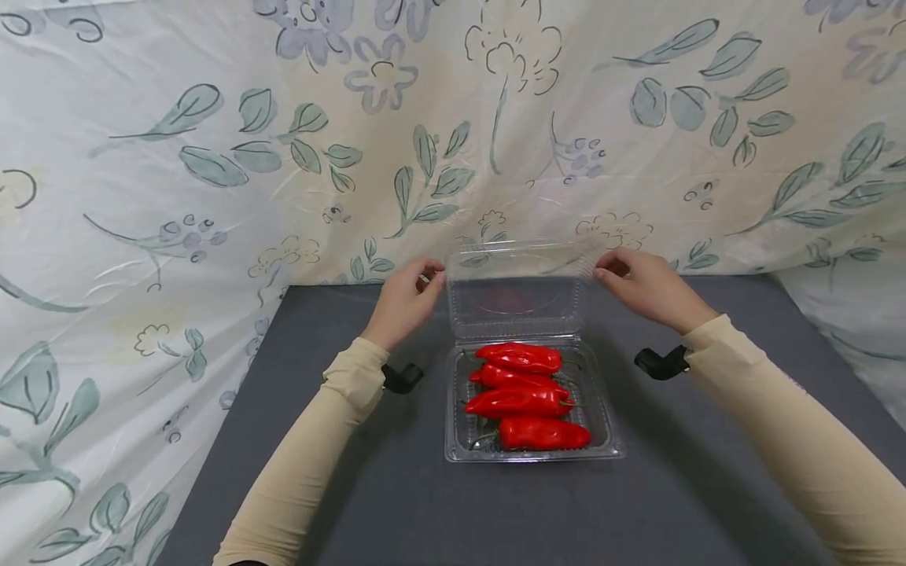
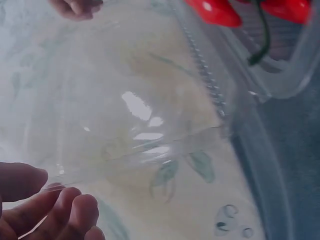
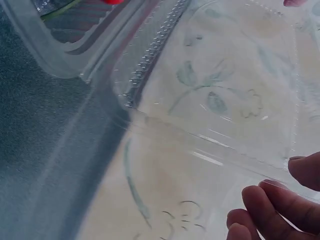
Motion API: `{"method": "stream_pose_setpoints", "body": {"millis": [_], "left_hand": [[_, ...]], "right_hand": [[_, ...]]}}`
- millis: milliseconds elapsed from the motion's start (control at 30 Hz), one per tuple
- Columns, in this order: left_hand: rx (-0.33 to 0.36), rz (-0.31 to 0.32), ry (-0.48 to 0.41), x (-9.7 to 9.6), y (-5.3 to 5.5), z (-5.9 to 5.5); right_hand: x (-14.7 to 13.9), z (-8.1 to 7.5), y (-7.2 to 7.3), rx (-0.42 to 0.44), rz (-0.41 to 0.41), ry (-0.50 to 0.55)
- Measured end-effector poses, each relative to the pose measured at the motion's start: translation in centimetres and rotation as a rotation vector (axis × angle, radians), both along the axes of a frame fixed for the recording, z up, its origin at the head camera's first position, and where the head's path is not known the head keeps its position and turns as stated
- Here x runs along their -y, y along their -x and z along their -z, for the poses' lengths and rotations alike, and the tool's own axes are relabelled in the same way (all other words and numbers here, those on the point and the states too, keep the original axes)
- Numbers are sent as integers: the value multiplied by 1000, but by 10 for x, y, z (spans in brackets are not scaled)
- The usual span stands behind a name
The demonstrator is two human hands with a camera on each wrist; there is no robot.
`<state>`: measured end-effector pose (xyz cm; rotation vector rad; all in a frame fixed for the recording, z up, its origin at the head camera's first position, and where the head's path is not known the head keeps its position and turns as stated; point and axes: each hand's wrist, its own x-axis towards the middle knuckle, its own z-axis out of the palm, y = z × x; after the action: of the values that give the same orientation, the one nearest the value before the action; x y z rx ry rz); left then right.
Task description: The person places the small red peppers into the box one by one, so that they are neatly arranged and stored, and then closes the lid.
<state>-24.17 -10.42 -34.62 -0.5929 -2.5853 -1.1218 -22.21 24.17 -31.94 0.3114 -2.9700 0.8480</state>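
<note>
A clear plastic clamshell container [image 1: 453, 440] sits on the table, its hinged lid [image 1: 515, 318] raised at the back. Several long red peppers [image 1: 518, 402] with thin green stems lie crosswise in the base, one behind another. My left hand [image 1: 408, 300] pinches the lid's left edge near the upper corner, between thumb and fingers. On the opposite side, my right hand [image 1: 650, 288] pinches the lid's right edge at about the same height. In the left wrist view, the lid's edge [image 2: 75, 181] passes between thumb and fingertips.
Dark grey cloth [image 1: 538, 511] covers the table under the container. Behind it hangs a pale curtain [image 1: 425, 204] printed with leaves and flowers, close to the raised lid. Dark wrist-worn mounts [image 1: 402, 378] show beside both sleeves.
</note>
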Motion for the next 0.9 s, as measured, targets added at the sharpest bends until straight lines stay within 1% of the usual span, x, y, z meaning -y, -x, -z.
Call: {"method": "stream_pose_setpoints", "body": {"millis": [133, 267, 367, 467, 600, 700, 833, 900], "left_hand": [[-46, 16, 14, 1, -10, -9], [-105, 43, 11, 2, -20, -12], [-148, 74, -7, 3, -28, -12], [-172, 94, -20, 5, -37, -10], [-209, 109, 11, 10, -51, -8], [-231, 123, 41, 14, -63, -6], [-231, 153, 52, 18, -80, -1], [-223, 169, 62, 19, -88, 1]], "right_hand": [[-3, -6, -10, -25, 1, 4], [-6, -10, -21, -32, -3, 22], [-8, -11, -30, -37, -4, 35], [-9, -10, -38, -39, -3, 35], [-11, -7, -53, -42, 10, 27], [-12, -2, -67, -66, 16, 25], [-14, 7, -87, -129, 5, 36], [-15, 11, -96, -131, 17, 46]]}}
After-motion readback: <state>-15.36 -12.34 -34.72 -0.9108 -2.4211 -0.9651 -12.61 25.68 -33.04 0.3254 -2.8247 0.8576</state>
